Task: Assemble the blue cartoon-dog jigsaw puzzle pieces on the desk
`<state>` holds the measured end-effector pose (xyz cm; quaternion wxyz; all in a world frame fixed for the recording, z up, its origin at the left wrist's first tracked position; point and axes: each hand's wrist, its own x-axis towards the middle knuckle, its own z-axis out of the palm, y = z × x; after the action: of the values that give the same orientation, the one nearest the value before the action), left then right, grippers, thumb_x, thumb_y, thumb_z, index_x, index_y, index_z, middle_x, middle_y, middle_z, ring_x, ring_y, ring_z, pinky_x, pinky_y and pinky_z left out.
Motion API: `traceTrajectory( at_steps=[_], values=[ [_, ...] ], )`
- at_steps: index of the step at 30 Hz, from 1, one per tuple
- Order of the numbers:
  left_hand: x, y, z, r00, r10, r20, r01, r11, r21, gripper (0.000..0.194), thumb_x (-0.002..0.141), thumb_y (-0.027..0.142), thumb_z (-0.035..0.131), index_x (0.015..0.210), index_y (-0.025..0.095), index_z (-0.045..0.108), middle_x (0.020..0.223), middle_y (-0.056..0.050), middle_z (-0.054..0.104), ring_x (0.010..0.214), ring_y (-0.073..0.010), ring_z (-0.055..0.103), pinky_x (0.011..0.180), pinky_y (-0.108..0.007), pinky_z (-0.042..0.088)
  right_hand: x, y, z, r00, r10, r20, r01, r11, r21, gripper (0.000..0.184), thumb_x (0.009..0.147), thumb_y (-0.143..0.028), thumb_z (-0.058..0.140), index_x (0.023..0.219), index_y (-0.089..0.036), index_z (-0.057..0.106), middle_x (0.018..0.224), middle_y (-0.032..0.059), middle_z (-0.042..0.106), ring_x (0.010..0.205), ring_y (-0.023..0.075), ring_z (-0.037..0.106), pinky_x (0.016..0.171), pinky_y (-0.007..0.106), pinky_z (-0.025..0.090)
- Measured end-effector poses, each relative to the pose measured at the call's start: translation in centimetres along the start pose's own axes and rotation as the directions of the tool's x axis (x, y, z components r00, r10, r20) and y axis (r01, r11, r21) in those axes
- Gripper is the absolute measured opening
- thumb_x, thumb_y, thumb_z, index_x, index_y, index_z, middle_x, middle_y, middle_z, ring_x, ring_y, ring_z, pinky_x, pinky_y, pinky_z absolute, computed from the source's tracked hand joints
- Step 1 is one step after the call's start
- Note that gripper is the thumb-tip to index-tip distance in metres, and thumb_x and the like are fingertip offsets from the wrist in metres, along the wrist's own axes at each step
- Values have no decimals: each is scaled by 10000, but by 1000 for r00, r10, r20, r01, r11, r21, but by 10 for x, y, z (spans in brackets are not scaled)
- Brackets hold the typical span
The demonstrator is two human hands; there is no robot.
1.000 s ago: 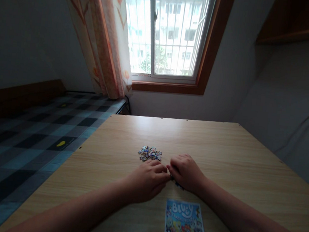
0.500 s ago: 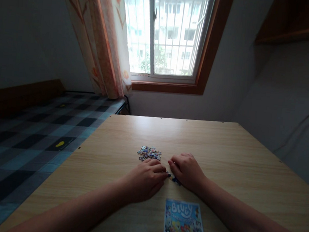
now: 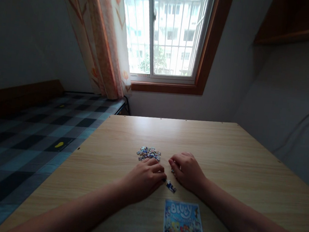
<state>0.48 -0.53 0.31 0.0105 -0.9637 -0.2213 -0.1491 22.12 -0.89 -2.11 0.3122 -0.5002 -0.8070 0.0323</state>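
Note:
My left hand (image 3: 147,176) rests on the table with its fingers bent together, and a dark bit of a jigsaw piece (image 3: 164,180) shows at its fingertips. Just right of it lies a short strip of joined jigsaw pieces (image 3: 171,186), blue with white. My right hand (image 3: 186,171) is curled on the table beyond the strip; a pale edge of another jigsaw piece (image 3: 172,171) peeks out by its thumb. Behind my left fingers spreads a pile of loose jigsaw pieces (image 3: 149,153), its near side partly covered by that hand.
A colourful "Bluey" picture sheet (image 3: 184,224) lies near me on the wooden table (image 3: 202,135). To the left stands a bed with a checked cover (image 3: 40,134). A curtained window (image 3: 175,41) is beyond the table, and a wooden shelf (image 3: 295,38) hangs at upper right.
The joined strip has come slightly nearer to me and turned, so it now lies apart from my right hand. My left fingertips have shifted a little nearer to me.

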Motion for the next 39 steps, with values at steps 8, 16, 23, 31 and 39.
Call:
traceTrajectory(
  at_steps=[8,16,23,31,39],
  values=[
    [2,2,-2,999,-37,37,36,999,29,175,992,265,516,904,204,654,968,-34,655,896,-195,549,838,-356,450,0,2,0,998,21,-51,-16,995,101,293,995,-284,477,745,-201,606,708,29,643,743,198,560,760,331,355],
    [2,3,-5,997,-38,72,36,999,23,134,975,229,518,908,185,626,977,-51,637,899,-205,547,841,-363,463,-1,-1,-3,996,-77,-48,84,984,159,302,991,-255,482,710,-198,578,652,16,589,718,188,523,763,342,364],
    [-1,-2,3,997,-72,19,72,997,-16,110,970,211,521,911,180,609,927,-47,644,888,-202,560,822,-353,470,-2,-4,-5,972,-233,-1,229,954,196,168,922,-278,619,777,-209,667,784,32,657,846,205,546,861,379,373],
    [-3,-4,5,993,-121,-15,120,992,-48,75,932,208,578,868,190,613,863,-36,661,847,-202,568,786,-340,451,-4,-7,-6,940,-330,92,313,937,157,179,827,-381,740,761,-230,671,810,25,681,876,213,555,874,387,380],
    [-2,-4,3,994,-101,-43,100,994,-40,158,963,204,538,823,188,610,811,-25,665,792,-185,559,754,-325,425,-3,-8,-5,940,-325,101,308,939,155,109,833,-258,721,750,-225,658,728,-1,677,821,187,562,862,363,376]
  ],
)
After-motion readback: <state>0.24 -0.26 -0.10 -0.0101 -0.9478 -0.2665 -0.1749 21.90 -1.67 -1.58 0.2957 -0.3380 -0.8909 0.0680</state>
